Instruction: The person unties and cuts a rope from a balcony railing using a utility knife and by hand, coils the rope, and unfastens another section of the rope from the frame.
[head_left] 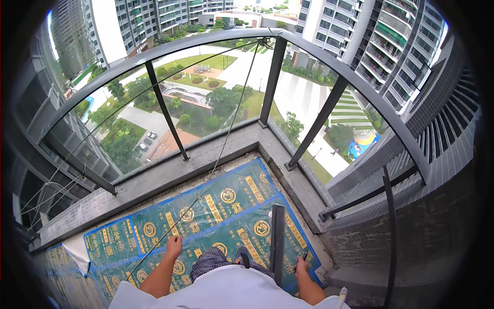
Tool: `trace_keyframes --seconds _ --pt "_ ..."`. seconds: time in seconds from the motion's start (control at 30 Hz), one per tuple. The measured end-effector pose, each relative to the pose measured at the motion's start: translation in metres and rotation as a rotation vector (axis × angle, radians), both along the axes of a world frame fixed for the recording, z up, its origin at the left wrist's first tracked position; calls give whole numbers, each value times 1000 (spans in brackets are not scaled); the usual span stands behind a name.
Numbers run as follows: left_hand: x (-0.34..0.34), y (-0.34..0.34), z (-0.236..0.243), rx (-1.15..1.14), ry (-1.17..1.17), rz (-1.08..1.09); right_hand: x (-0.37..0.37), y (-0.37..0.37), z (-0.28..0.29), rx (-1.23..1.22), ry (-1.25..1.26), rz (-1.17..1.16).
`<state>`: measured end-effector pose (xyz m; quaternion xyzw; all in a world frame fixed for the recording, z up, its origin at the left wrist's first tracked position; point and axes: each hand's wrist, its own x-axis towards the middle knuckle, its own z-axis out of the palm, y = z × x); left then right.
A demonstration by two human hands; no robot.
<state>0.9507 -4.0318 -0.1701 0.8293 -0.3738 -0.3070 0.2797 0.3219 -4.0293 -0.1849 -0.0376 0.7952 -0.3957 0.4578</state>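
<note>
Keeping the cord (219,158) clear of the dark handheld tool (305,255) seems wise; right hand (301,265) grasps that tool, left hand (174,247) has fingers curled beside the cord, grip unclear.

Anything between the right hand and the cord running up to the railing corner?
Yes: in this view, the long dark bar is just left of the right hand, toward the cord. The person's legs are farther left. One view can't settle depth, so reach may be clear.
</note>
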Motion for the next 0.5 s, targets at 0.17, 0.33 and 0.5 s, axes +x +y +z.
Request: trace_keyframes --seconds 0.17,0.33,0.5 --pt "12 -92 37 0 -85 191 57 -260 52 -256 -7 227" --pt "10 -355 101 -474 -98 -57 114 -407 105 -404 -37 288" --pt "-50 -654 228 -783 -105 -375 143 -495 107 -498 -113 71"
